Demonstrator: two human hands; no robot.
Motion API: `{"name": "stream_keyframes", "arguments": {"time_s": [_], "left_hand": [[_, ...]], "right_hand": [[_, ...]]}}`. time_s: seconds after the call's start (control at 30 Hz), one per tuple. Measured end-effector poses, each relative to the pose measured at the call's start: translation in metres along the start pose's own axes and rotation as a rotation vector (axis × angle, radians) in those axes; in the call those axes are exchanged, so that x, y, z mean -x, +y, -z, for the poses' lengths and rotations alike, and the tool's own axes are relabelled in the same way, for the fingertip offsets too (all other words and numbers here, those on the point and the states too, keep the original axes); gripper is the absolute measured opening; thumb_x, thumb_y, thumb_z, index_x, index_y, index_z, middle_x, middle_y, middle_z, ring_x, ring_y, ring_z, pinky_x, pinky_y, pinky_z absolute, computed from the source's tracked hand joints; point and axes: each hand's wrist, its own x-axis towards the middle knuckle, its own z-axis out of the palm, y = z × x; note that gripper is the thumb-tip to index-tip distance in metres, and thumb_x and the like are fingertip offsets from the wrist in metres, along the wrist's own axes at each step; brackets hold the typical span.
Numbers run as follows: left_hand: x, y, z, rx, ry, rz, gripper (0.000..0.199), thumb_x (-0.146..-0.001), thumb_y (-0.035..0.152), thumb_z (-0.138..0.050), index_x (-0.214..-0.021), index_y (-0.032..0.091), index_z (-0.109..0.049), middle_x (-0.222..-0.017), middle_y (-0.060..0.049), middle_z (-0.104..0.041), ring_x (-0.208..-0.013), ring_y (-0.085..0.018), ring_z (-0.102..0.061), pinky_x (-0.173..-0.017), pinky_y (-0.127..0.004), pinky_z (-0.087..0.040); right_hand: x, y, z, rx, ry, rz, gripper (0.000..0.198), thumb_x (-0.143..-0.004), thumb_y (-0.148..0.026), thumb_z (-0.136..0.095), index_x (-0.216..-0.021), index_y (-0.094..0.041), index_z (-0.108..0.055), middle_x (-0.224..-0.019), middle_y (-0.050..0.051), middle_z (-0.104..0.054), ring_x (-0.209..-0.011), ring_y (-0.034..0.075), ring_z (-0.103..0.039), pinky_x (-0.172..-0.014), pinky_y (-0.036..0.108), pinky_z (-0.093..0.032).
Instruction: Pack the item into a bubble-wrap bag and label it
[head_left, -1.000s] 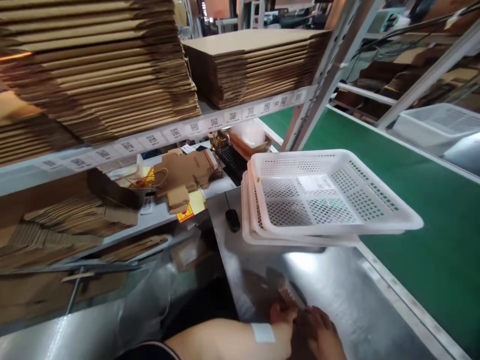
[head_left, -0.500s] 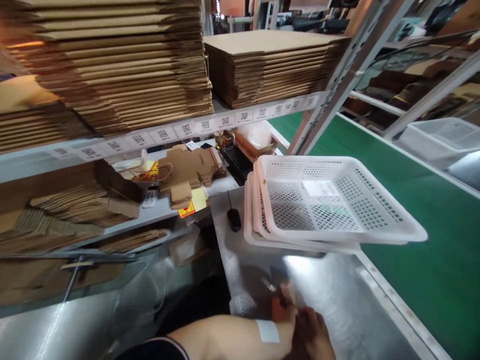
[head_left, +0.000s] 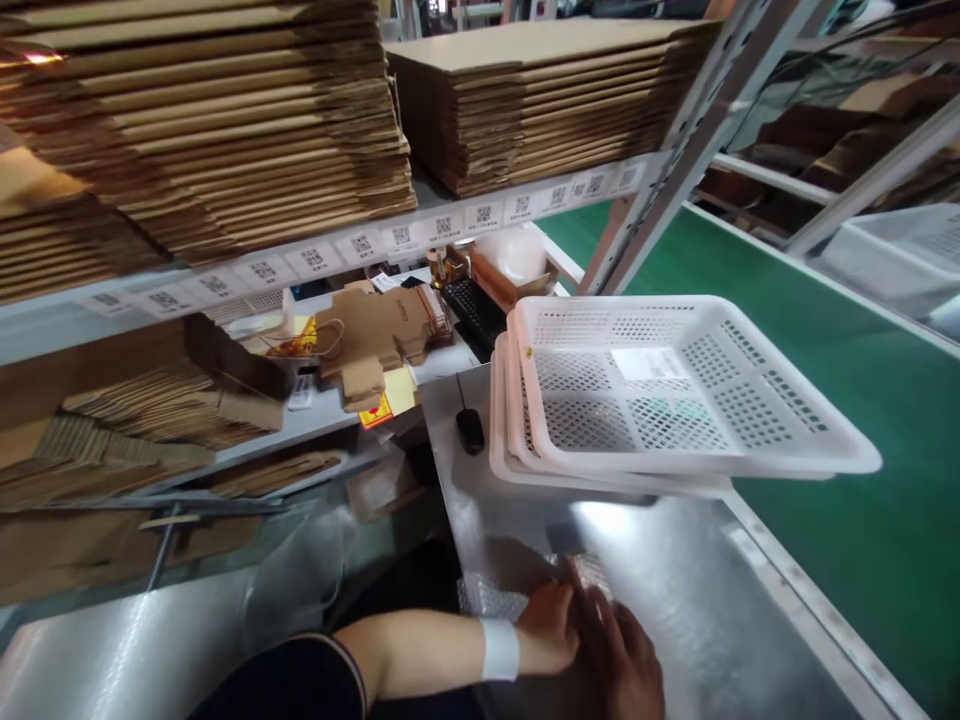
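Note:
My left hand (head_left: 549, 628) is closed low over the metal table, its fingers curled on a sheet of clear bubble wrap (head_left: 491, 598). A white band (head_left: 500, 650) circles that wrist. Close beside it, my right hand (head_left: 631, 665) has its fingers pressed round a small bubble-wrapped bundle (head_left: 590, 573). What lies inside the bundle is hidden by the hands and the wrap. Part of the sheet spreads out to the left of the left hand.
Stacked white plastic baskets (head_left: 611, 462) stand ahead on the metal table (head_left: 697, 590), beside a black mouse (head_left: 470, 431). A green conveyor belt (head_left: 840, 400) runs along the right. Flattened cartons (head_left: 255, 130) fill the shelf above. A keyboard (head_left: 476, 310) lies farther back.
My left hand has shifted left, drawing slightly away from my right hand, and its forearm has straightened out. More of the bubble wrap shows. The view has turned a little.

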Motion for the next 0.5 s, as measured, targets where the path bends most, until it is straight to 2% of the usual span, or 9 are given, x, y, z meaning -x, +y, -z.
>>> {"name": "stream_keyframes", "arguments": {"time_s": [0.07, 0.1, 0.17, 0.23, 0.33, 0.43, 0.5], "left_hand": [[0.02, -0.015, 0.011, -0.032, -0.05, -0.088, 0.079, -0.095, 0.034, -0.055, -0.166, 0.012, -0.029, -0.161, -0.023, -0.048, -0.145, -0.036, -0.052, -0.121, -0.05, -0.047], [0.03, -0.024, 0.017, -0.079, -0.092, -0.186, 0.084, -0.095, 0.037, -0.057, -0.168, 0.015, -0.023, -0.168, -0.021, -0.039, -0.152, -0.038, -0.043, -0.125, -0.053, -0.042], [0.043, -0.045, 0.029, -0.261, -0.194, -0.441, 0.08, -0.095, 0.036, -0.059, -0.167, 0.019, -0.028, -0.174, -0.015, -0.027, -0.16, -0.037, -0.028, -0.129, -0.058, -0.032], [0.046, -0.067, 0.041, -0.442, -0.239, -0.625, 0.071, -0.097, 0.037, -0.061, -0.162, 0.021, -0.039, -0.175, -0.009, -0.026, -0.163, -0.03, -0.02, -0.133, -0.056, -0.024], [0.039, -0.091, 0.054, -0.549, -0.21, -0.74, 0.065, -0.099, 0.045, -0.061, -0.158, 0.024, -0.046, -0.173, -0.004, -0.028, -0.164, -0.022, -0.017, -0.135, -0.049, -0.016], [0.032, -0.1, 0.061, -0.559, -0.2, -0.799, 0.063, -0.101, 0.048, -0.06, -0.157, 0.022, -0.046, -0.173, -0.005, -0.026, -0.164, -0.023, -0.015, -0.136, -0.049, -0.012], [0.032, -0.099, 0.063, -0.564, -0.198, -0.792, 0.063, -0.101, 0.049, -0.061, -0.156, 0.021, -0.047, -0.174, -0.006, -0.026, -0.164, -0.025, -0.017, -0.136, -0.05, -0.011]], "right_hand": [[-0.004, -0.008, 0.004, 0.07, 0.007, 0.0, 0.047, -0.104, -0.032, -0.041, -0.148, -0.027, -0.056, -0.133, 0.018, -0.064, -0.108, 0.035, -0.071, -0.077, 0.048, -0.064], [-0.007, -0.01, 0.007, 0.121, 0.027, 0.003, 0.046, -0.104, -0.033, -0.043, -0.146, -0.025, -0.059, -0.132, 0.02, -0.065, -0.105, 0.035, -0.071, -0.075, 0.047, -0.064], [-0.017, -0.009, 0.017, 0.216, 0.086, 0.023, 0.043, -0.104, -0.034, -0.047, -0.14, -0.021, -0.065, -0.13, 0.021, -0.065, -0.101, 0.034, -0.071, -0.075, 0.046, -0.062], [-0.029, 0.003, 0.028, 0.266, 0.139, 0.049, 0.04, -0.104, -0.032, -0.048, -0.135, -0.016, -0.068, -0.128, 0.022, -0.065, -0.103, 0.034, -0.07, -0.081, 0.047, -0.062], [-0.047, 0.031, 0.041, 0.309, 0.147, 0.069, 0.044, -0.105, -0.034, -0.043, -0.13, -0.011, -0.071, -0.12, 0.025, -0.066, -0.098, 0.036, -0.07, -0.076, 0.046, -0.06], [-0.056, 0.046, 0.045, 0.376, 0.104, 0.013, 0.05, -0.107, -0.04, -0.037, -0.129, -0.013, -0.073, -0.119, 0.025, -0.069, -0.092, 0.034, -0.071, -0.069, 0.044, -0.058], [-0.053, 0.04, 0.043, 0.399, 0.092, -0.063, 0.048, -0.107, -0.039, -0.038, -0.134, -0.017, -0.071, -0.128, 0.025, -0.068, -0.099, 0.034, -0.071, -0.077, 0.045, -0.059]]}}
